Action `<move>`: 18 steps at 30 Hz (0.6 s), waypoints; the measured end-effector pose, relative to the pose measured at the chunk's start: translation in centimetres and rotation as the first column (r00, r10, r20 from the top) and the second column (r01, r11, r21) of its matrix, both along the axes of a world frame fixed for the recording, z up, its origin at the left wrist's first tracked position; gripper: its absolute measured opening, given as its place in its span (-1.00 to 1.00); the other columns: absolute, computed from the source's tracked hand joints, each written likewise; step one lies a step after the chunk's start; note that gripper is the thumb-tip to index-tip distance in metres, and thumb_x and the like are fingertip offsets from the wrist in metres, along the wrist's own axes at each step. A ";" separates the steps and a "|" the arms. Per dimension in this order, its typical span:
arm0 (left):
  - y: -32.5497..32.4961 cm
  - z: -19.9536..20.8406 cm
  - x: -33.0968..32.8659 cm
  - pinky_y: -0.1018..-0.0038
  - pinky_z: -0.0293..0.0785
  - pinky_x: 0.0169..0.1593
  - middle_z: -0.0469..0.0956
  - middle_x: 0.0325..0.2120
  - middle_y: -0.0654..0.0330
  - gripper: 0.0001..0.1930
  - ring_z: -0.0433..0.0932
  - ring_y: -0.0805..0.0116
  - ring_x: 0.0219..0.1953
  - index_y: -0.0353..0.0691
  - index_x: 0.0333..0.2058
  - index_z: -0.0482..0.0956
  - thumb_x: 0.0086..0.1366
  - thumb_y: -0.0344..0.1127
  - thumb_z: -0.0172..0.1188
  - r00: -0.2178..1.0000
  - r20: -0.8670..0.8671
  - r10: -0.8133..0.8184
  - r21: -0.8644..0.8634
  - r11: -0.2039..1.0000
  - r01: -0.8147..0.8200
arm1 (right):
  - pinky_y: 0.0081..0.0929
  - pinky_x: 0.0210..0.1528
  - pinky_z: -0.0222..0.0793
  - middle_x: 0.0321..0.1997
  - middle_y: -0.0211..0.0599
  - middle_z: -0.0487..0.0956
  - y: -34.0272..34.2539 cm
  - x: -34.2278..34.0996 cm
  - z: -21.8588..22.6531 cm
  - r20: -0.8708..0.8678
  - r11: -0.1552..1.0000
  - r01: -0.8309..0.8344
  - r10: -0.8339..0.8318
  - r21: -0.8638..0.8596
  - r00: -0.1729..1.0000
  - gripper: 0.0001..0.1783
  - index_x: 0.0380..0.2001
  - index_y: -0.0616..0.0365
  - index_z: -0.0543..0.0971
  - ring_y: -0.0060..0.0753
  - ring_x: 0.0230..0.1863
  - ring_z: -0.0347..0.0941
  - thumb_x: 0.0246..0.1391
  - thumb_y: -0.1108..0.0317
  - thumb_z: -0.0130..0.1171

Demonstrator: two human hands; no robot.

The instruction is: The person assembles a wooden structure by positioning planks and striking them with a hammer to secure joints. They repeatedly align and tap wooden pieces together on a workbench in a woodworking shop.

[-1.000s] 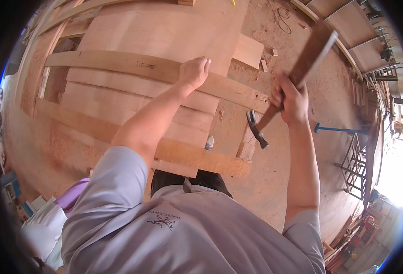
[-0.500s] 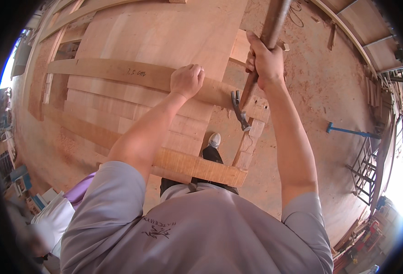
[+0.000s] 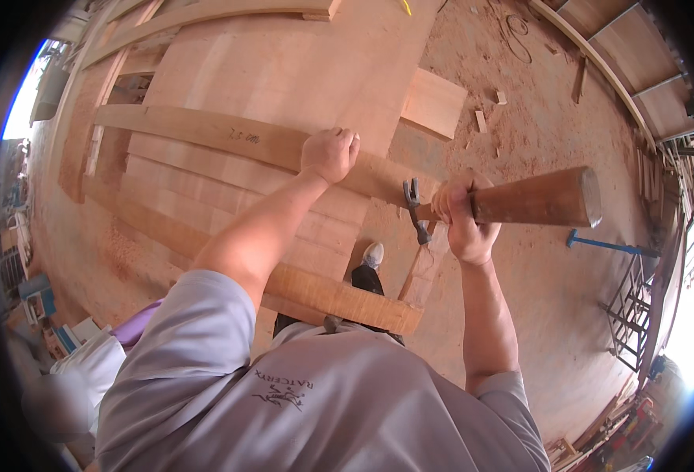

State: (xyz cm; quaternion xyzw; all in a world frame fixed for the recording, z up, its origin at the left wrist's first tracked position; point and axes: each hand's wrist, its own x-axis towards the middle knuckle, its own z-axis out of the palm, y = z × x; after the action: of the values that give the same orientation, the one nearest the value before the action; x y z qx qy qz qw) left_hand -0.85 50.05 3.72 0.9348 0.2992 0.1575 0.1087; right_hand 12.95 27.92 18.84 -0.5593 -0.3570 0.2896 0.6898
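The right hand (image 3: 468, 216) grasps the hammer (image 3: 512, 204) by its wooden handle (image 3: 548, 197), apparently for swing control, its head (image 3: 419, 223) near the long board's (image 3: 178, 123) right end, while the clenched left hand (image 3: 329, 155) rests on that board, presumably bracing it

Curled left hand (image 3: 329, 155) is covering stretch of long rail (image 3: 197, 130), barring straight pass along it; rail's left portion is lying open. Hammer head (image 3: 416, 211) is crowding space by rail's right end. Right hand (image 3: 465, 212) is gripping handle (image 3: 532, 200), whose broad butt is jutting rightward, blocking way there. Between long rail and near rail (image 3: 347, 297), gap is showing floor, though shoe (image 3: 373, 253) is occupying part and crosspiece (image 3: 426, 263) is bounding right side. Beyond handle, bare floor (image 3: 548, 271) is stretching toward blue bar (image 3: 610, 244).
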 end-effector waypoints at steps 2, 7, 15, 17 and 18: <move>-0.1 -0.1 -0.1 0.15 0.55 -0.42 0.60 -0.53 0.16 -0.75 0.61 0.09 -0.47 -0.13 -0.48 0.55 0.39 -0.21 0.10 1.000 0.008 0.001 0.000 1.000 -0.001 | -0.58 -0.50 0.19 -0.60 -0.50 0.40 -0.3 -0.1 -0.5 0.013 0.999 -0.049 0.049 0.011 0.999 -0.74 -0.49 0.15 0.46 -0.65 -0.57 0.25 0.30 0.36 0.21; 0.1 -0.2 -0.1 0.17 0.55 -0.43 0.59 -0.53 0.18 -0.77 0.62 0.11 -0.46 -0.12 -0.46 0.55 0.39 -0.22 0.10 1.000 0.018 0.005 0.019 1.000 -0.005 | -0.54 -0.46 0.27 -0.52 -0.41 0.48 -0.7 -0.3 -0.4 0.019 0.998 -0.052 0.051 0.041 0.999 -0.76 -0.48 0.17 0.46 -0.61 -0.52 0.32 0.28 0.37 0.18; -0.3 -0.3 -0.3 0.19 0.57 -0.37 0.61 -0.51 0.19 -0.77 0.64 0.12 -0.43 -0.11 -0.45 0.57 0.39 -0.21 0.10 1.000 0.018 0.002 -0.041 0.999 -0.001 | -0.51 -0.48 0.30 -0.60 -0.37 0.45 -1.3 -0.9 0.2 -0.020 0.979 -0.091 0.097 0.185 0.995 -0.64 -0.52 0.17 0.43 -0.52 -0.55 0.36 0.29 0.21 0.21; -0.4 -0.4 -0.3 0.19 0.59 -0.33 0.62 -0.48 0.18 -0.77 0.65 0.12 -0.40 -0.11 -0.43 0.59 0.39 -0.19 0.10 1.000 0.011 -0.003 -0.047 0.999 0.003 | -0.49 -0.52 0.30 -0.65 -0.42 0.41 -3.7 -0.4 -0.4 0.214 0.994 -0.044 0.022 0.099 0.977 -0.52 -0.57 0.15 0.38 -0.47 -0.59 0.37 0.28 0.06 0.24; -0.4 -0.3 -0.4 0.19 0.59 -0.31 0.64 -0.47 0.18 -0.76 0.65 0.13 -0.38 -0.11 -0.42 0.60 0.40 -0.17 0.09 1.000 0.008 0.003 -0.041 0.999 -0.003 | -0.48 -0.53 0.31 -0.66 -0.43 0.40 -6.7 1.1 -1.9 0.419 0.996 -0.037 -0.001 0.083 0.908 -0.50 -0.58 0.13 0.37 -0.46 -0.61 0.37 0.28 0.03 0.24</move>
State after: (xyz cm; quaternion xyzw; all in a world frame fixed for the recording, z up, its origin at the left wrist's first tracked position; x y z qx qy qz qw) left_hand -1.26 49.70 3.42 0.9313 0.3032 0.1554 0.1289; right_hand 14.02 21.27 16.94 -0.5738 -0.5143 0.1534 0.6187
